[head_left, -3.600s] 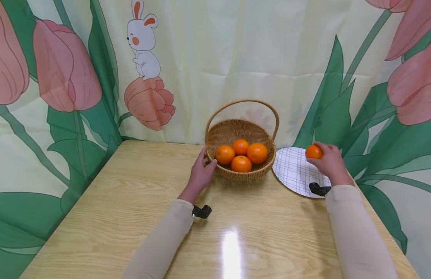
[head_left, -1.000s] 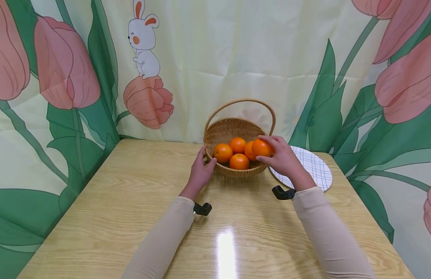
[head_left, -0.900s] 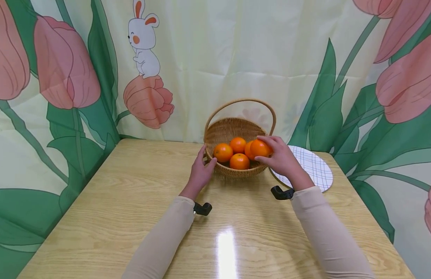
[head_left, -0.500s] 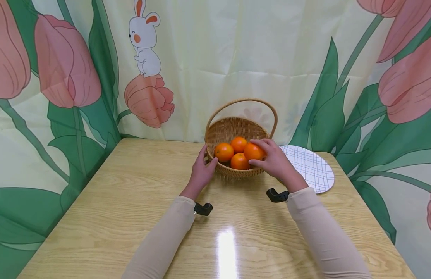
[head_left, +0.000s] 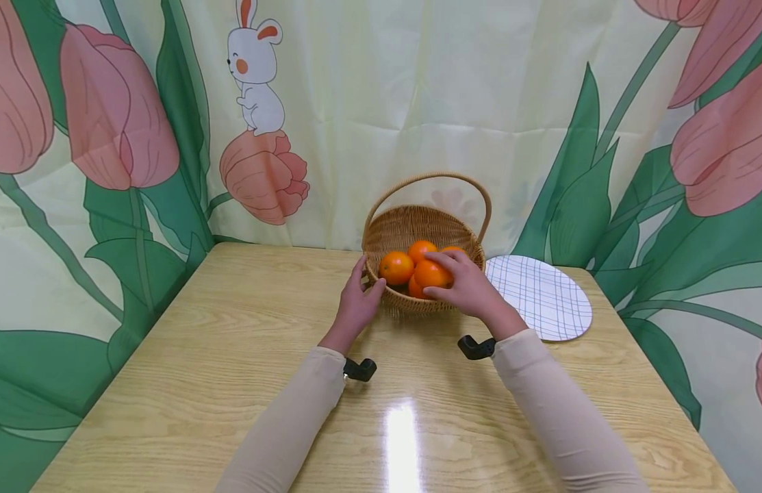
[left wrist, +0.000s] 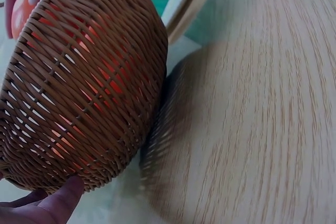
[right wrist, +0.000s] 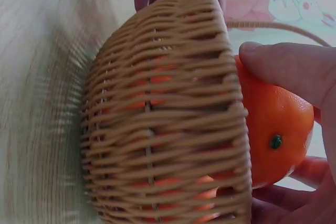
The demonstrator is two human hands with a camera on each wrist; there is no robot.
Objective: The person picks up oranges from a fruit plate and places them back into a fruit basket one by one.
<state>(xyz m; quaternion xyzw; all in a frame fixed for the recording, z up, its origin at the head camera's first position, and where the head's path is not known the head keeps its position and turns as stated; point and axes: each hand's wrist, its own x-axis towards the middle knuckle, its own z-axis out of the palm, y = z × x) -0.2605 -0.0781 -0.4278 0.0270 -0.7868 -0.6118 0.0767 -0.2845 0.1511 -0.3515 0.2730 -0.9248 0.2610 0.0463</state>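
Orange [head_left: 431, 273]: firm, light, likely roll-prone; gripped around sides by right hand [head_left: 470, 293] fingers over basket [head_left: 417, 226], left hand [head_left: 354, 306] steadying rim.

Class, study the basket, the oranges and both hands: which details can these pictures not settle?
- Head view: right hand covers oranges in the basket, so the count is unsure.
- Left wrist view: left hand cut off by the edge.
- Right wrist view: basket wall hides whether the held orange rests on others.

Both arms extended forward; left hand [head_left: 354, 306] fingers straight, right hand [head_left: 469, 290] fingers curled.
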